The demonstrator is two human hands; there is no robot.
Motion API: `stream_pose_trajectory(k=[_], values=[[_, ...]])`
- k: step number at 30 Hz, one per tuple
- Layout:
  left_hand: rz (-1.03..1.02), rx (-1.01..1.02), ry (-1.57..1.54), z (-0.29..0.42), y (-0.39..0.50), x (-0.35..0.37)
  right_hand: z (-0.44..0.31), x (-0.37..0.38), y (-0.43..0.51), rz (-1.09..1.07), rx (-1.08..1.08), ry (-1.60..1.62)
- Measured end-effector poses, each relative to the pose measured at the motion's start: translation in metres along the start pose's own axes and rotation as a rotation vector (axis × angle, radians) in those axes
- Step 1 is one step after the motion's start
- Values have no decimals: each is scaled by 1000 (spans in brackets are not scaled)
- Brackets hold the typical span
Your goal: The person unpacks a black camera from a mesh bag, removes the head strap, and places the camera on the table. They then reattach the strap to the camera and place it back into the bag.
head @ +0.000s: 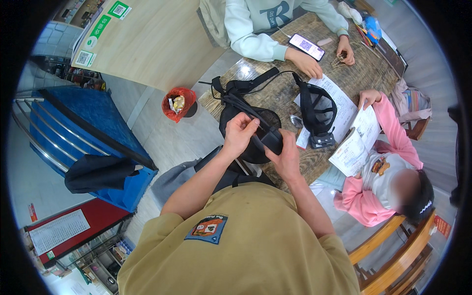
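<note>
My left hand (239,133) pinches a thin black cable or strap at the near edge of the wooden table. In my right hand (285,154) is a black box-shaped device (272,140), its fingers wrapped around the lower side. Both hands are over a black mesh bag (246,153), with black straps (239,88) bunched beyond it. To the right, a black head harness (319,105) with a small camera unit (322,140) lies on printed sheets (341,107). A cable runs between the straps and this harness.
Across the wooden table (254,68), a person in a pale sweatshirt rests a hand beside a phone (306,47). At right, another person in pink sleeves holds an open booklet (359,142). A red-lined bin (179,104) stands on the floor at left, near blue steps with a metal railing.
</note>
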State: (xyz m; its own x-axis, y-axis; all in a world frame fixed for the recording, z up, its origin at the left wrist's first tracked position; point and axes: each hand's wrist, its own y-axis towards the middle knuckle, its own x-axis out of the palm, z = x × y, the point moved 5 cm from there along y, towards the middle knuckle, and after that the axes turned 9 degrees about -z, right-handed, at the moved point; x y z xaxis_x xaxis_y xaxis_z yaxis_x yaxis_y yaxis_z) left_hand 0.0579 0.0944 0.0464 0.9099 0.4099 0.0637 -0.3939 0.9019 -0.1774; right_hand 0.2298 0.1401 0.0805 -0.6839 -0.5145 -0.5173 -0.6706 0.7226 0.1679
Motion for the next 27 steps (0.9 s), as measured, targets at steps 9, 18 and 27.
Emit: stream_pose_trajectory(k=[9,18,27], values=[[9,-33,-135,5,-2,-1,3,1,-2,5,-35,5],[89,-129,-624,5,8,-32,-3,-2,-5,20,-48,13],[139,-210,-777,-1,19,-56,-6,-3,-7,25,-13,55]])
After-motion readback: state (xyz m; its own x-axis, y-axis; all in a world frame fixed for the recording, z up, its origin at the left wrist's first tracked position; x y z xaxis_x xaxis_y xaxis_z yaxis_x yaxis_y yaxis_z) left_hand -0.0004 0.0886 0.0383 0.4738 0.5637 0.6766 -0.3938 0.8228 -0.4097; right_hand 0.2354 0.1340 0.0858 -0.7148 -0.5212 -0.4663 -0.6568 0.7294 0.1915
